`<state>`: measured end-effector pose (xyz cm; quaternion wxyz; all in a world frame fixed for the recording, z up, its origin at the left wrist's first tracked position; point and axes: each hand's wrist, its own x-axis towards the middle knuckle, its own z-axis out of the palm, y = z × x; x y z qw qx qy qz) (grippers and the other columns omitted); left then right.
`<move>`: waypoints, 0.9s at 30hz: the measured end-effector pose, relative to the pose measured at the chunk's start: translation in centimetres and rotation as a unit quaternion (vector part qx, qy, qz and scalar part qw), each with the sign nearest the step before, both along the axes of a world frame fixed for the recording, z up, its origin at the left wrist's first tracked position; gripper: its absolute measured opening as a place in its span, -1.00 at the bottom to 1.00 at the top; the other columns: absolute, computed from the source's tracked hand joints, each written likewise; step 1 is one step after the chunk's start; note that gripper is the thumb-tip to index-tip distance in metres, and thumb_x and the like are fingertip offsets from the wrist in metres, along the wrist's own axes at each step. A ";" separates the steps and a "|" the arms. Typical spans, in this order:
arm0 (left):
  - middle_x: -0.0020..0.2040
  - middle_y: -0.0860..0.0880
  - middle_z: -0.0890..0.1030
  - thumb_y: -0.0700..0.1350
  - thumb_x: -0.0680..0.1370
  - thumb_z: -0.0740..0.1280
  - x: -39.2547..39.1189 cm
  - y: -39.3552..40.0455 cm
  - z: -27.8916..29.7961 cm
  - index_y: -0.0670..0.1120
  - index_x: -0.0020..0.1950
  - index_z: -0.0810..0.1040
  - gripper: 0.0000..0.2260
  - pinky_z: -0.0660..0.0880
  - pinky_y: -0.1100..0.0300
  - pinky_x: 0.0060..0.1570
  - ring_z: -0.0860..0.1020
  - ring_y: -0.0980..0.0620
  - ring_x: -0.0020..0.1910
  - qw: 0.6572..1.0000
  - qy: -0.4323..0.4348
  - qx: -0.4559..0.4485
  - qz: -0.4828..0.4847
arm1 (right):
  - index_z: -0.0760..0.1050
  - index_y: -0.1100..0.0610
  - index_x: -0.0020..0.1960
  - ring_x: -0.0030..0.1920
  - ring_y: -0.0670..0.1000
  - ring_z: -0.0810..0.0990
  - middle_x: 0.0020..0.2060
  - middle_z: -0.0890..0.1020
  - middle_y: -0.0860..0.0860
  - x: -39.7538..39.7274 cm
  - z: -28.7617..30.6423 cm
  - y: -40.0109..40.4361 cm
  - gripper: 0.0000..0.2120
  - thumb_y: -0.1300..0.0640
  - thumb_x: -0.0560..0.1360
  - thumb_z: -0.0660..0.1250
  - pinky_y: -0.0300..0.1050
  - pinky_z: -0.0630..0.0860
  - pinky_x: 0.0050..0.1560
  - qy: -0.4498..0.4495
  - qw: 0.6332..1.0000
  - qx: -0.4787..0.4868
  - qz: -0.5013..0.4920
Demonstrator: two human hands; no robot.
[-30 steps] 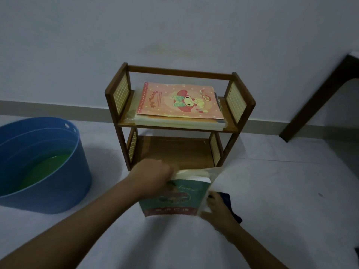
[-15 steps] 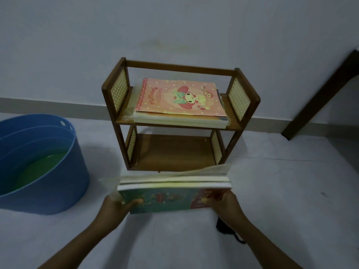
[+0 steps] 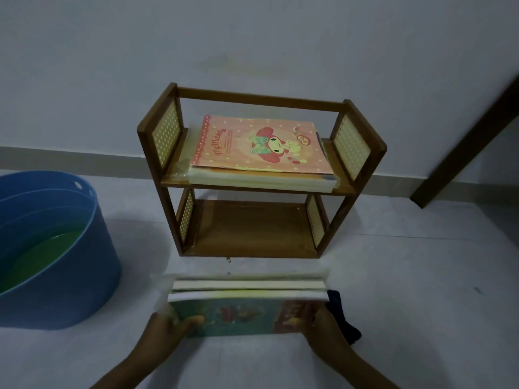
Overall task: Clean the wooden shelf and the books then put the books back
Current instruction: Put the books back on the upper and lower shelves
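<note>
Nearest, at six o'clock, the left hand (image 3: 165, 327) and right hand (image 3: 323, 324) grip the ends of a book stack (image 3: 247, 301) lying lengthwise left-to-right, before the shelf (image 3: 247, 228) at twelve, whose pink book (image 3: 261, 144) reads "My Melody".

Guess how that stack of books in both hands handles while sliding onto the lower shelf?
Stack of books is probably loose: several separate volumes, so layers may slip apart. Looks fairly heavy, since the left hand and right hand share it. Covers look stiff.

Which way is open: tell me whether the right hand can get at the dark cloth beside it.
Probably not yet: the right hand grips the book stack; the dark cloth lies just beyond it, nothing between.
</note>
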<state>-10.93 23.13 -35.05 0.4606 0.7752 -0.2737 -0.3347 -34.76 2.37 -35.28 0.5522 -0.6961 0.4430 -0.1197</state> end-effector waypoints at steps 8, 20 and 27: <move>-0.23 0.02 0.73 -0.01 0.46 0.45 3.0 -5.4 2.0 -0.05 -0.04 0.61 -0.83 0.58 0.24 -0.28 0.69 0.12 -0.29 0.998 -0.009 0.054 0.005 | 0.38 0.09 0.17 -0.03 0.03 0.69 0.04 0.66 0.06 1.5 1.0 -3.3 -0.70 0.21 0.50 0.39 -0.02 0.64 -0.05 -0.034 0.993 0.105 -0.052; -0.08 -0.02 0.58 -0.32 0.53 0.32 9.2 -16.0 -0.2 -0.14 0.01 0.48 -0.88 0.54 0.24 -0.21 0.59 -0.03 0.01 0.997 -0.034 0.069 0.005 | 0.42 0.18 0.27 0.09 0.13 0.58 0.12 0.59 0.10 11.2 -0.1 -14.1 -0.69 0.25 0.53 0.31 0.00 0.52 0.10 0.066 0.996 -0.010 -0.064; 0.06 -0.06 0.61 -0.27 0.53 0.35 10.1 -15.2 -2.6 -0.16 0.21 0.42 -0.72 0.63 0.09 -0.05 0.64 -0.01 0.04 0.999 -0.007 0.032 -0.036 | 0.35 0.15 0.37 0.19 0.08 0.55 0.16 0.55 0.07 11.0 -3.6 -13.3 -0.63 0.27 0.57 0.23 0.01 0.52 0.17 0.028 0.993 -0.110 -0.032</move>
